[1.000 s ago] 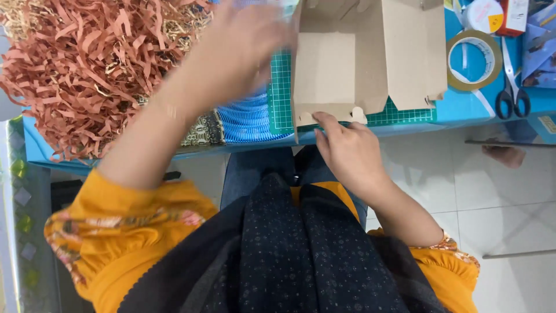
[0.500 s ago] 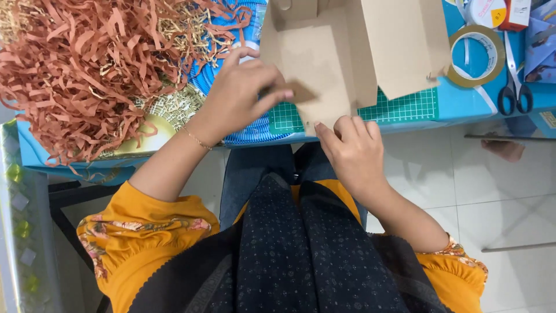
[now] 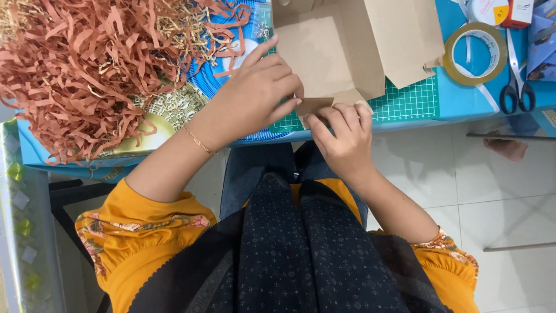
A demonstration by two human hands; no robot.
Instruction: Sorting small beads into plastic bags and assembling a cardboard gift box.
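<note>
Brown, matte cardboard makes up the unfolded box seen at the upper middle of the frame, its flat panels creased into sharp straight folds and its inner surface smooth and unprinted. A small flap at the box's near edge is pinched between both hands: the left hand is laid over it from the left with fingers pressed together and curled down onto the cardboard, while the right hand grips it from below, thumb and forefinger closed on the flap's edge. A thin gold bracelet is worn on the left wrist. Under the box a green cutting mat with a fine white grid is seen, lying on a glossy blue tabletop. Across the upper left of the frame a loose, tangled heap of crinkled reddish-brown paper shreds is spread, mixed with paler straw-coloured strips. At the upper right a ring-shaped roll of clear-brown packing tape is placed flat, and just beside it, at the right edge, a pair of scissors with black looped handles is laid. Mustard-yellow gathered sleeves with a floral trim and a dark dotted fabric fill the lower part of the frame, above a white tiled floor.
</note>
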